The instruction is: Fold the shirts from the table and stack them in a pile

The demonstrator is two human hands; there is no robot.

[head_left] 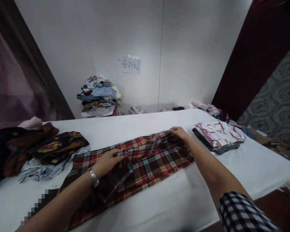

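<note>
A plaid shirt [157, 164] in red, brown, yellow and pale blue lies lengthwise across the white table in front of me. My left hand [111, 161] is closed on the shirt's fabric near its middle, thumb and fingers pinched together; a silver bracelet is on that wrist. My right hand [180, 132] grips the shirt's far right corner, its fingertips partly hidden by the cloth. Part of the shirt is folded over itself between the two hands. Its near left end runs under my left forearm.
A folded stack topped by a white and red garment [219, 132] lies to the right on the white table [140, 122]. Loose dark patterned clothes [62, 146] are heaped at left. Behind the table rises a tall clothes pile [99, 96], below a handwritten paper sign [131, 65] on the wall.
</note>
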